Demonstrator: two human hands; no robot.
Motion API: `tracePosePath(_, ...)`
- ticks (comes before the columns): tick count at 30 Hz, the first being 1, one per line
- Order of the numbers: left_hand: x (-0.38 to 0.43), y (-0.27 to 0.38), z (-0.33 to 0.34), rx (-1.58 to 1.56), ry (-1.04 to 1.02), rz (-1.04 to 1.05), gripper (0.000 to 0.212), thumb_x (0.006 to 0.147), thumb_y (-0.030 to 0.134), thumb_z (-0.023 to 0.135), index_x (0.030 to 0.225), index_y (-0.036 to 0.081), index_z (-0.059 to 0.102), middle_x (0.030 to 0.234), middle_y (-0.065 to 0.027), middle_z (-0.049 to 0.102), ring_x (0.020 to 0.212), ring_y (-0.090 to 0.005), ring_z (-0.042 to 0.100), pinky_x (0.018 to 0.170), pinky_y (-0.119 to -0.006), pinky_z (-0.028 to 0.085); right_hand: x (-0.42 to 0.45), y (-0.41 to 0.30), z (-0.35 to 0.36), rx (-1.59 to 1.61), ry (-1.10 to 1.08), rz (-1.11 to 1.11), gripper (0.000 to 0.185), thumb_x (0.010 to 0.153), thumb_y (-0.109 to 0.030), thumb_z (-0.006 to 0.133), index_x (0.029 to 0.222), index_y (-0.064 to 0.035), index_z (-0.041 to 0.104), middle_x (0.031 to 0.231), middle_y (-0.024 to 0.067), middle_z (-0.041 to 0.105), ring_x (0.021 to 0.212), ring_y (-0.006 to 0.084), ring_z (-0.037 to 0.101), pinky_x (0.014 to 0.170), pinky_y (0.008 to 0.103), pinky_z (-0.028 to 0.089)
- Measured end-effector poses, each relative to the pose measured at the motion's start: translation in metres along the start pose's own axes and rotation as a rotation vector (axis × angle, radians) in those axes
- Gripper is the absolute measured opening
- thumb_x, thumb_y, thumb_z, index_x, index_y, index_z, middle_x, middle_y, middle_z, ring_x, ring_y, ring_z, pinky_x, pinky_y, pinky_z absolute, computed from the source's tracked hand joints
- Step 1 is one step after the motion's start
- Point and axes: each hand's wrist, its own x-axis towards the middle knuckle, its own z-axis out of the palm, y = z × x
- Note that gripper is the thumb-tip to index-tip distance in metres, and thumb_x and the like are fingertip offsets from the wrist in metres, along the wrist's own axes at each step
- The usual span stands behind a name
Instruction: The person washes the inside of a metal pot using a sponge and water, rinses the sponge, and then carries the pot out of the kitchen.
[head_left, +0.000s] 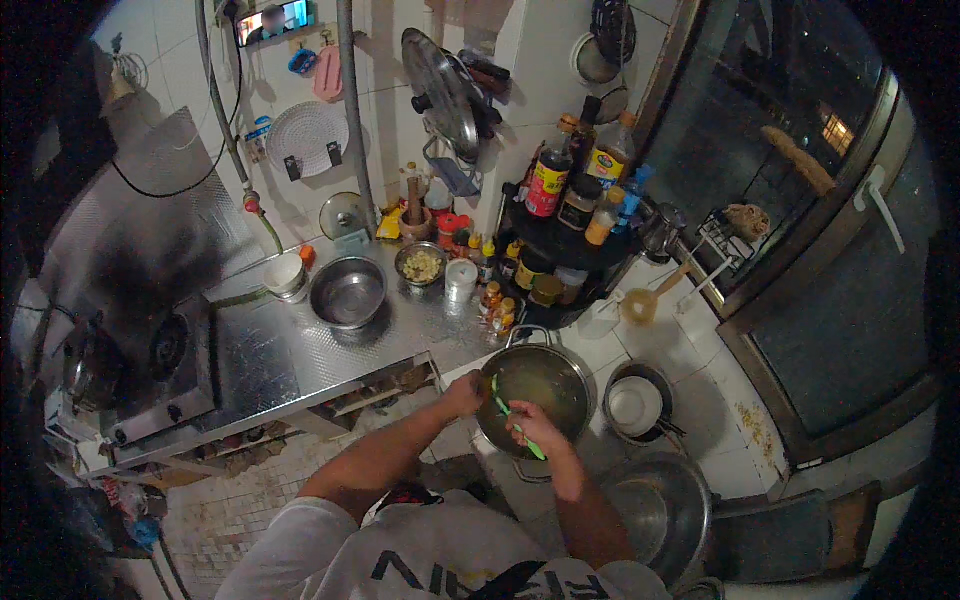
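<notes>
A large two-handled steel pot (551, 375) stands in front of me, with murky, yellowish-green contents. My right hand (534, 426) is closed around a light green utensil (534, 448), perhaps a peeler or knife, over the pot's near left part. At the pot's left rim is my left hand (466, 394), its fingers curled around a small dark or greenish item that I cannot make out. The utensil's far end meets or lies close to that item.
On the metal counter are a steel bowl (349, 294), a bowl of pale pieces (421, 265) and a white jar (461, 281). Bottles (550, 180) crowd a black corner rack. A saucepan holding a white bowl (634, 405) and a wide steel basin (694, 510) are at the right.
</notes>
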Motion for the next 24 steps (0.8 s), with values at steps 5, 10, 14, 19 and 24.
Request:
tracePosePath(5,-0.002,-0.003,-0.029,0.093,0.077,0.103,0.050,0.088,0.025,0.073,0.130,-0.002,0.066,0.121,-0.0297,0.073,0.116,-0.0435,0.071,0.097,-0.049,0.055,0.003,-0.018,-0.001,-0.221,-0.225,0.048,0.058,0.104,-0.009,0.062,0.159,-0.0050,0.045,0.097,0.0090,0.067,0.069,0.0150,0.058,0.056,0.0306,0.046)
tracePosePath(10,-0.037,0.033,-0.006,0.070,0.238,-0.134,0.051,0.089,0.023,0.073,0.132,-0.002,0.059,0.120,-0.0326,0.071,0.114,-0.0498,0.069,0.095,-0.056,0.055,0.002,-0.003,0.005,-0.090,-0.093,0.000,0.057,0.104,-0.007,0.057,0.160,-0.0065,0.042,0.098,0.0101,0.067,0.068,0.0160,0.058,0.055,0.0320,0.046)
tracePosePath(14,-0.071,0.039,0.026,0.033,0.298,-0.275,0.051,0.089,0.021,0.073,0.131,-0.001,0.055,0.117,-0.0341,0.071,0.111,-0.0521,0.069,0.095,-0.057,0.055,0.005,0.008,0.023,0.248,0.191,-0.002,0.048,0.106,-0.007,0.053,0.152,-0.0081,0.043,0.096,0.0118,0.066,0.067,0.0176,0.057,0.055,0.0356,0.046)
tracePosePath(19,-0.091,0.044,0.050,0.038,0.273,-0.238,0.055,0.090,0.018,0.072,0.135,-0.002,0.049,0.113,-0.0346,0.071,0.109,-0.0547,0.068,0.092,-0.058,0.056,0.012,0.015,0.020,0.615,0.422,-0.039,0.022,0.107,-0.008,0.049,0.128,-0.0126,0.049,0.091,0.0115,0.063,0.065,0.0197,0.053,0.055,0.0371,0.045)
tracePosePath(24,-0.087,0.019,0.046,0.076,0.315,-0.160,0.056,0.091,0.018,0.072,0.137,-0.003,0.047,0.115,-0.0326,0.072,0.112,-0.0521,0.069,0.092,-0.057,0.056,0.029,0.017,0.025,0.682,0.432,-0.038,0.022,0.109,-0.010,0.049,0.130,-0.0139,0.052,0.093,0.0119,0.066,0.064,0.0200,0.053,0.054,0.0367,0.045)
